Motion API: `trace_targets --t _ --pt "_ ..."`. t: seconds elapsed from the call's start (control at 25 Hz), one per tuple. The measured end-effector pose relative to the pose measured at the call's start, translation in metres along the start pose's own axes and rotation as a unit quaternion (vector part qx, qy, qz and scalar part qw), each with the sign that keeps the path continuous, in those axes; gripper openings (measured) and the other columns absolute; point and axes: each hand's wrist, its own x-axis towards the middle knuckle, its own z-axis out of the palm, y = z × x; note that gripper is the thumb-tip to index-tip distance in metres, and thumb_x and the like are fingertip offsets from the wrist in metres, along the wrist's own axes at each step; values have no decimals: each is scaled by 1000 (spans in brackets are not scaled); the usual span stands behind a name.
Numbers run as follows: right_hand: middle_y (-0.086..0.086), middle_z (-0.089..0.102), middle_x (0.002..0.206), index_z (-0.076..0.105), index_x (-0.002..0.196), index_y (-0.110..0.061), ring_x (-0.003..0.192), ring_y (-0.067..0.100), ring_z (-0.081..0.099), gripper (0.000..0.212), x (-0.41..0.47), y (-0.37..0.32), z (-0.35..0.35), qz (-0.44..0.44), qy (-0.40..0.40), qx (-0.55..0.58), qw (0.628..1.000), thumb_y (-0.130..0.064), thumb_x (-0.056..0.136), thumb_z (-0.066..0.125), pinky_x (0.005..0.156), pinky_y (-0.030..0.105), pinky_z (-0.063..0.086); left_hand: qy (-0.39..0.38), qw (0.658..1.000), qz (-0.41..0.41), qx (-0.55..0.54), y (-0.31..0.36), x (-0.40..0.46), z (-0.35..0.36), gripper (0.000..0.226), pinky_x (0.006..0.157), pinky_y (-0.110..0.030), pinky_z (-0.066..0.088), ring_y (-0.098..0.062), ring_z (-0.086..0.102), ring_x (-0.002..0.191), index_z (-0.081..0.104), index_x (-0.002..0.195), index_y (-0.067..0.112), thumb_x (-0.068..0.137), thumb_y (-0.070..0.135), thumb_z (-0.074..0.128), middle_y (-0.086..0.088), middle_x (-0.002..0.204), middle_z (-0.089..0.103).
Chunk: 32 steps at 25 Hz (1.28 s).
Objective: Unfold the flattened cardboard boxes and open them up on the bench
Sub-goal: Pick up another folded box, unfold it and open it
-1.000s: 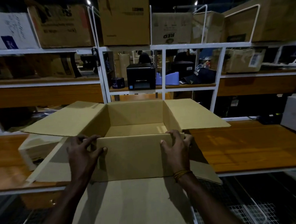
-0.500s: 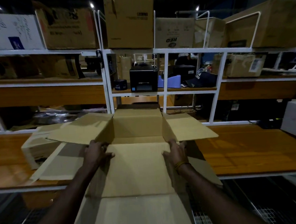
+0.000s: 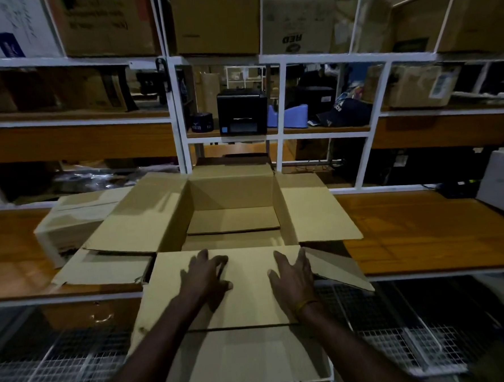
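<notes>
Cardboard box stands opened at the centre of the frame on the wooden bench, mouth facing up. Its left flap and right flap are spread outward; the far flap stands up against the shelving. Inside, one bottom flap lies across the floor of the box. The near flap is folded toward the camera and hangs past the bench edge in the lower centre.

Left hand rests palm down on this near flap, fingers slightly spread and mostly straight, gripping nothing. Right hand lies flat on the same flap, fingers apart, a thin band at the wrist.

Further flattened cardboard lies beneath the box at lower left, and a pale stack sits at left on the bench. A loose panel juts out at lower right of the box.

Behind, in the upper centre, a white metal rack carries a black label printer, a blue tape dispenser and a dark cap. Brown cartons fill the top shelf. A white box stands at far right on the bench.
</notes>
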Motion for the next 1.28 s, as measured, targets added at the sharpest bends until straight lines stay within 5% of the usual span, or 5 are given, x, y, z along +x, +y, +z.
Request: trace_targets --t 0.2,0.44,0.56,0.92,1.28 --pt "13 2 160 36 145 -37 143 34 21 53 -8 14 -10 -20 -13 15 1000 -43 96 52 114 46 31 -43 998 38 28 36 11 4 79 111 -61 22 -30 25 144 36 147 38 79 58 71 -7 157 26" --pt "3 31 142 58 128 -32 127 23 44 41 -13 25 -23 -50 41 98 993 -29 88 67 104 39 45 -23 1000 -6 18 47 22 -7 57 110 -57 25 -31 47 128 55 126 32 82 68 59 -6 141 48" --pt "2 34 142 60 126 -34 130 21 39 40 -16 31 -24 -65 50 80 993 -33 87 66 106 37 41 -9 1000 16 16 62 13 1 52 111 -59 24 -31 49 126 57 125 33 83 65 61 -6 139 48" --pt "8 26 154 46 140 -35 145 26 20 50 -18 79 -41 -86 64 19 994 -35 92 60 118 44 19 70 988 120 -61 137 -19 46 49 90 -37 52 -23 52 120 54 132 31 86 39 69 -5 140 45" --pt "9 4 162 27 150 -37 149 30 9 59 0 209 -126 -19 79 2 997 -35 98 55 119 46 17 100 966 239 1 280 -1 106 64 105 -49 45 -35 33 142 40 146 28 88 32 69 -14 158 26"
